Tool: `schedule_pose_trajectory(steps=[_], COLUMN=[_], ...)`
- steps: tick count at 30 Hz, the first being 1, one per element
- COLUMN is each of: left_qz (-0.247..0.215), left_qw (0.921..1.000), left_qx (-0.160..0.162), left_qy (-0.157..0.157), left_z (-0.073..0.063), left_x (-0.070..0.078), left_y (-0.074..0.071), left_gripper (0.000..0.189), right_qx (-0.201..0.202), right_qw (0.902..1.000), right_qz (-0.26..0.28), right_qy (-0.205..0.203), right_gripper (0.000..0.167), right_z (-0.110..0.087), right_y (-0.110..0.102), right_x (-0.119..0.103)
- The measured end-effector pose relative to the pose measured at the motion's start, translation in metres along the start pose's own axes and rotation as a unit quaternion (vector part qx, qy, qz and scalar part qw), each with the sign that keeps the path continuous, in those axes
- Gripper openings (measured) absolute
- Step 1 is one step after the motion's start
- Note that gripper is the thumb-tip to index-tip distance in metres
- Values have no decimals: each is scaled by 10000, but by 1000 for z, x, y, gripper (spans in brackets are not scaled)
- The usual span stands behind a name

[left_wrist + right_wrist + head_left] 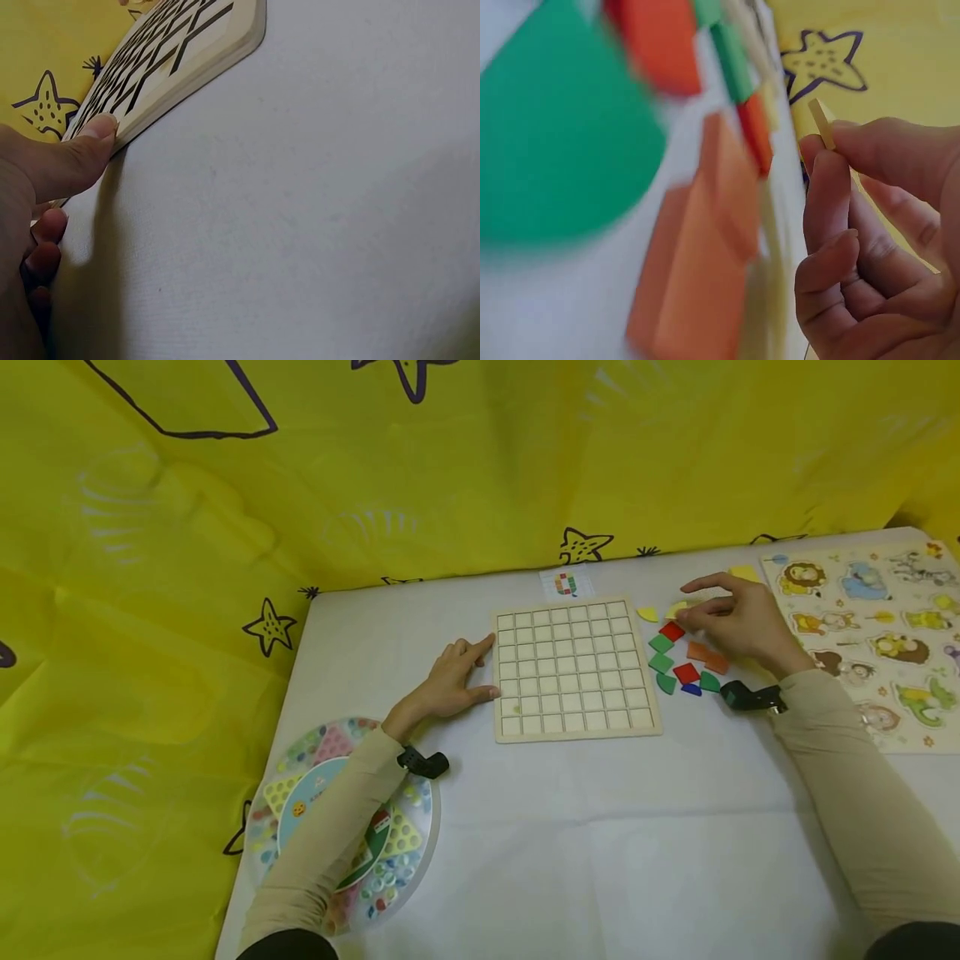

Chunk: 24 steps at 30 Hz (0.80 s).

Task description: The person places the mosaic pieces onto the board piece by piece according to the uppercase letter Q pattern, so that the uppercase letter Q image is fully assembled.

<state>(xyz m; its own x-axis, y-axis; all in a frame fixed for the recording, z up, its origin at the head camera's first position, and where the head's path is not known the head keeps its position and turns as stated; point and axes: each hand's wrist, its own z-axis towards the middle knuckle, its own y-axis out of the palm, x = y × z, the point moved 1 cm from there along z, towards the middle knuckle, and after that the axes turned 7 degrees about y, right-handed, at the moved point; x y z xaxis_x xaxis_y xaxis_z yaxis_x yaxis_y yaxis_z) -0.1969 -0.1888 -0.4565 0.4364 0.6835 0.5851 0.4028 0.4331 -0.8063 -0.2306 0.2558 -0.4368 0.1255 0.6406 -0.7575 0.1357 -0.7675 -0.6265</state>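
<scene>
A pale wooden grid board (576,670) lies on the white table. My left hand (450,683) is at its left side, with forefinger and thumb touching the edge; the left wrist view shows the thumb (82,154) against the rim. My right hand (742,622) is right of the board, above several loose coloured pieces. Between its thumb and forefinger it pinches a thin yellow piece (822,124). Nearby lie a yellow piece (647,614), a red square (686,673), green pieces (661,662), orange pieces (707,656) and a blue piece (691,689).
A small pattern card (566,583) lies behind the board. To the right is an animal puzzle board (870,635), with a yellow item (745,573) near its corner. A round game board (416,860) lies under the left forearm. A yellow cloth (480,468) hangs behind the table.
</scene>
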Motion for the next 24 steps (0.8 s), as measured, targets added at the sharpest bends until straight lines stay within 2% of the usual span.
schedule_pose_trajectory(steps=[6, 9, 16, 20, 24], left_qz=[-19, -29, -27, 1, 36], left_qw=[10000, 10000, 10000, 10000, 10000], left_qx=[0, 0, -10, 35, 28], left_qy=[-20, -29, -10, 15, -11], left_z=[-1, -1, -2, -3, -2], left_x=[1, 1, 4, 6, 6], left_y=[0, -1, -5, -3, -2], left_gripper=[92, 93, 98, 96, 96], right_qx=[-18, -64, -506, -573, -745], right_qw=[9995, 9992, 9958, 9942, 9920], right_qz=[307, 382, 640, 509, 493], right_qy=[70, -98, -423, -759, -894], right_gripper=[48, 47, 40, 34, 33], right_z=[2, 4, 9, 13, 18], right_y=[16, 27, 55, 72, 89], right_x=[-20, -33, -60, -71, -77])
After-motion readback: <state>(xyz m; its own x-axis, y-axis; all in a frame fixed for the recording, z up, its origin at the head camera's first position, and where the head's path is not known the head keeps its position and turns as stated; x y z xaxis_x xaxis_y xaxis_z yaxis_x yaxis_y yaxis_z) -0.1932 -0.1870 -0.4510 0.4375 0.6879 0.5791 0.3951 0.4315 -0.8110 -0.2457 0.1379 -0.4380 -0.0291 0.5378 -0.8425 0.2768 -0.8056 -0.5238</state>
